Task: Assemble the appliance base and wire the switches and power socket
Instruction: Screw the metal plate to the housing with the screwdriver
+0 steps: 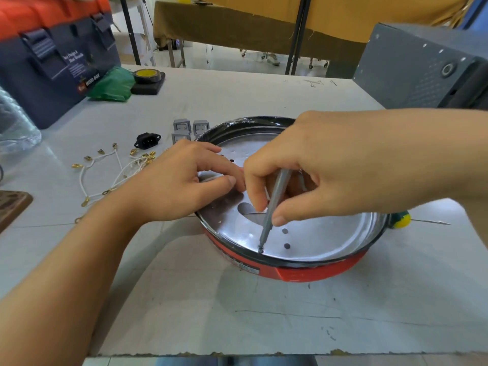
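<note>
My right hand (298,180) pinches the screwdriver (272,207), fingers curled round its grey shaft, tip down at the near rim of the silver plate (317,241) inside the red appliance base (317,273). My left hand (182,180) rests flat-fingered on the plate's left edge. Left of the base lie 3 switches (191,129), the socket (147,140) and the wires (113,170).

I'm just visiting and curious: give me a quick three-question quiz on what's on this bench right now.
1. True or false: the right hand holds a screwdriver with its tip on the metal plate.
2. Where does the black power socket lie: A) fitted in the red base, B) loose on the table?
3. Fill in: the left hand rests on the plate's ____ side.

Key: 1 true; 2 B; 3 left.
</note>
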